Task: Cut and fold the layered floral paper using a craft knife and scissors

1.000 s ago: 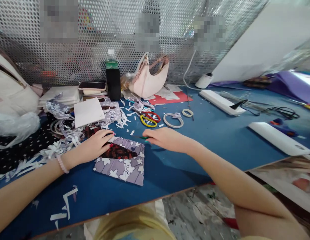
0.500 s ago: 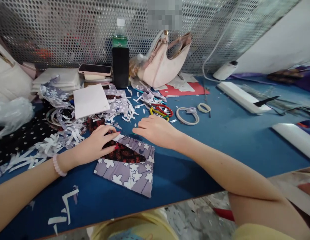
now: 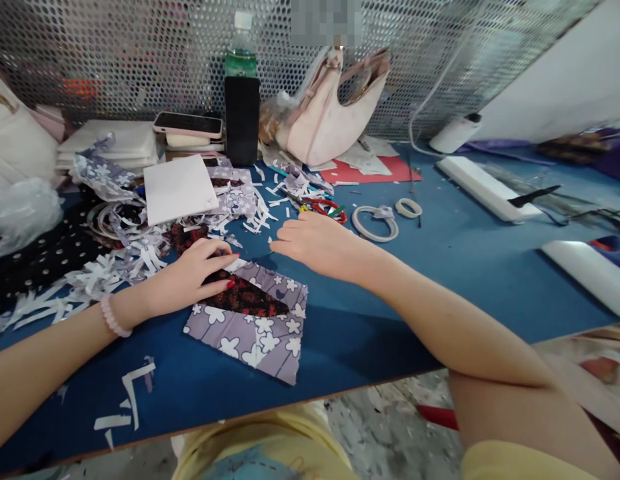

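A folded purple paper with white flowers [image 3: 250, 337] lies on the blue table [image 3: 440, 267], with a dark red patterned piece [image 3: 250, 301] tucked into it. My left hand [image 3: 190, 275] rests on the paper's upper left corner, fingers stretched over the dark piece. My right hand [image 3: 317, 243] hovers palm down just past the paper's top edge, fingers curled together and pointing left. Whatever is under those fingers is hidden.
Cut paper strips [image 3: 115, 267] litter the left. Behind lie a white card [image 3: 179, 188], scissors [image 3: 325, 208], two tape rolls [image 3: 375, 223], a phone [image 3: 189, 124], a bottle [image 3: 241, 60], a pink bag [image 3: 325, 113] and a power strip [image 3: 485, 190]. The table edge runs near my body.
My right hand has slid left and back, past the paper's top edge. A thin green-tipped thing seen by its fingers earlier no longer shows. The left hand stays on the paper.
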Demonstrator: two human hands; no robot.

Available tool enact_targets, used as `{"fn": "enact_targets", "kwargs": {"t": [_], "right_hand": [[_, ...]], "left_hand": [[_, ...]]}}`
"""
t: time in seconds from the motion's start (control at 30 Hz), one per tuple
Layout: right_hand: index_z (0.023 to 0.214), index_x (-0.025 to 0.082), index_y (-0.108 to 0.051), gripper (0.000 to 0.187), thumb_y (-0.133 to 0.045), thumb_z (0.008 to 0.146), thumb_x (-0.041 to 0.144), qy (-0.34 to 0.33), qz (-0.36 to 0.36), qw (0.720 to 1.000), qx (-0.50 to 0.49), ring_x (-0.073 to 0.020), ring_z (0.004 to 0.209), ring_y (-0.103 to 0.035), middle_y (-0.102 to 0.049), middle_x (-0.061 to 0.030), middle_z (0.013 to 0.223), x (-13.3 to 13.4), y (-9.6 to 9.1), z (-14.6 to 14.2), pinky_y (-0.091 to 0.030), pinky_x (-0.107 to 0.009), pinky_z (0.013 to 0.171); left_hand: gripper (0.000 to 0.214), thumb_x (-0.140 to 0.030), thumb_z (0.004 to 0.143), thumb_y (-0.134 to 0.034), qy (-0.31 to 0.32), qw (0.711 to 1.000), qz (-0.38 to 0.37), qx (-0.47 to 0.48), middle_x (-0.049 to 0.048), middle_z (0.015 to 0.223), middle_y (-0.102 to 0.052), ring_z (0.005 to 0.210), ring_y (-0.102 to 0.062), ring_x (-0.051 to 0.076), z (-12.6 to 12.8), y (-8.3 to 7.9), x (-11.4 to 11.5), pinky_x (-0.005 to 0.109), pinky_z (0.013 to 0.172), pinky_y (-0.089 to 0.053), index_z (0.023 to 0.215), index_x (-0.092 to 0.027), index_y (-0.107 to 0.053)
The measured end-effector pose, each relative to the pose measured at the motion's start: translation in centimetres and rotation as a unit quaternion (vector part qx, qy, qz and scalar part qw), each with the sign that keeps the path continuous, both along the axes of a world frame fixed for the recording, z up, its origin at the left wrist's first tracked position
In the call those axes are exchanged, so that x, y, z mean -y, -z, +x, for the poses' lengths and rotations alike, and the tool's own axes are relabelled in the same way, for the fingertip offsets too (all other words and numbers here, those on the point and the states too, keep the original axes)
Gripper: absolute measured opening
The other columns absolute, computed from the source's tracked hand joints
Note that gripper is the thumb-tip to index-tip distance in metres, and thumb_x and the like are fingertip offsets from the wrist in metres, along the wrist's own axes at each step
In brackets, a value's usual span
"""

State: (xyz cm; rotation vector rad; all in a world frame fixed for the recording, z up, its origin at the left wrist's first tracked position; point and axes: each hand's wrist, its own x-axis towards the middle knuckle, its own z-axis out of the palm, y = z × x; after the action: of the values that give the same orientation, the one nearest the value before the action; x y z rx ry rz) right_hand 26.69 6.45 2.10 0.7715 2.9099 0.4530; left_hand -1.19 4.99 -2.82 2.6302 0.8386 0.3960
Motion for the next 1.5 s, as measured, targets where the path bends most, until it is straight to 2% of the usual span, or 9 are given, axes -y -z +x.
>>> {"fn": "enact_targets", "kwargs": {"t": [0.2, 0.3, 0.37, 0.5, 0.6, 0.7, 1.03, 1.27, 1.5], "right_hand": [[0.104, 0.015, -0.069, 0.027, -0.044, 0.096, 0.011, 0.047, -0.071, 0.992, -0.090, -0.0196, 0.080, -0.060, -0.069, -0.0084, 0.084, -0.5, 0.7, 2.1, -0.034, -0.031, 0.067], [0.129, 0.018, -0.058, 0.036, -0.038, 0.099, 0.017, 0.059, -0.189, 0.955, -0.222, -0.0177, 0.083, -0.063, -0.071, -0.0098, 0.103, -0.2, 1.1, 2.6, -0.046, -0.031, 0.073], [0.131, 0.020, -0.053, 0.035, -0.037, 0.100, 0.022, 0.044, -0.306, 0.889, -0.337, -0.0134, 0.071, -0.062, -0.069, -0.0083, 0.103, 0.0, 1.6, 2.5, -0.049, -0.029, 0.067], [0.114, 0.017, -0.051, 0.030, -0.031, 0.102, 0.036, 0.031, -0.502, 0.692, -0.518, -0.0082, 0.049, -0.053, -0.067, -0.0065, 0.089, 0.6, 2.9, 1.6, -0.045, -0.024, 0.049], [0.104, 0.017, -0.050, 0.031, -0.045, 0.099, 0.047, 0.012, -0.567, 0.629, -0.532, -0.0087, 0.051, -0.051, -0.063, -0.0018, 0.076, 1.1, 3.5, 0.9, -0.043, -0.023, 0.048], [0.085, 0.016, -0.055, 0.039, -0.063, 0.091, 0.054, -0.047, -0.565, 0.672, -0.477, -0.0088, 0.056, -0.050, -0.057, 0.0008, 0.067, 2.0, 3.5, 0.5, -0.042, -0.022, 0.053], [0.082, 0.016, -0.058, 0.041, -0.031, 0.107, 0.032, -0.169, -0.402, 0.846, -0.308, -0.0147, 0.069, -0.050, -0.061, -0.0060, 0.070, 3.8, 3.2, -0.2, -0.042, -0.028, 0.070], [0.084, 0.016, -0.057, 0.037, -0.030, 0.107, 0.024, -0.166, -0.369, 0.879, -0.253, -0.0154, 0.071, -0.047, -0.058, -0.0054, 0.070, 3.8, 2.9, 0.4, -0.038, -0.028, 0.069], [0.074, 0.020, -0.048, 0.041, -0.026, 0.108, 0.025, -0.210, -0.394, 0.873, -0.193, -0.0155, 0.070, -0.040, -0.057, -0.0047, 0.071, 2.9, 1.6, 0.1, -0.037, -0.029, 0.070]], "left_hand": [[0.047, -0.041, 0.103, -0.045, -0.001, 1.000, -0.014, -0.012, 0.0160, 0.136, -0.053, 0.130, -0.047, 0.030, -0.3, 0.0, 0.0, 0.049, 0.113, -0.041, 0.142, -0.016, -0.051], [0.050, -0.042, 0.101, -0.050, 0.026, 0.999, -0.036, -0.011, 0.0165, 0.140, -0.053, 0.132, -0.047, 0.030, -0.5, 0.0, -0.1, 0.048, 0.112, -0.042, 0.145, -0.017, -0.048], [0.050, -0.041, 0.100, -0.053, 0.058, 0.997, -0.049, 0.000, 0.0156, 0.140, -0.055, 0.132, -0.049, 0.028, -0.6, -0.1, -0.1, 0.046, 0.113, -0.042, 0.145, -0.020, -0.048], [0.045, -0.037, 0.100, -0.056, 0.118, 0.990, -0.072, 0.019, 0.0143, 0.135, -0.061, 0.130, -0.053, 0.025, -0.7, -0.6, 0.2, 0.041, 0.113, -0.043, 0.141, -0.019, -0.052], [0.046, -0.038, 0.098, -0.058, 0.127, 0.988, -0.084, 0.014, 0.0135, 0.136, -0.062, 0.130, -0.053, 0.025, -0.7, -0.9, 0.4, 0.040, 0.113, -0.043, 0.141, -0.020, -0.053], [0.048, -0.039, 0.098, -0.058, 0.129, 0.987, -0.094, 0.009, 0.0131, 0.138, -0.061, 0.131, -0.053, 0.025, -0.8, -0.9, 0.5, 0.040, 0.112, -0.043, 0.142, -0.021, -0.052], [0.049, -0.037, 0.097, -0.061, 0.130, 0.987, -0.093, 0.019, 0.0125, 0.138, -0.062, 0.130, -0.055, 0.024, -0.9, -0.7, 0.4, 0.039, 0.112, -0.043, 0.143, -0.023, -0.053], [0.045, -0.035, 0.097, -0.061, 0.128, 0.986, -0.101, 0.020, 0.0125, 0.136, -0.063, 0.130, -0.055, 0.025, -0.7, -1.0, 0.5, 0.040, 0.112, -0.043, 0.140, -0.022, -0.056], [0.047, -0.038, 0.097, -0.060, 0.128, 0.986, -0.103, 0.023, 0.0124, 0.136, -0.063, 0.130, -0.054, 0.024, -0.7, -0.6, 0.2, 0.039, 0.112, -0.043, 0.141, -0.022, -0.054]]}}
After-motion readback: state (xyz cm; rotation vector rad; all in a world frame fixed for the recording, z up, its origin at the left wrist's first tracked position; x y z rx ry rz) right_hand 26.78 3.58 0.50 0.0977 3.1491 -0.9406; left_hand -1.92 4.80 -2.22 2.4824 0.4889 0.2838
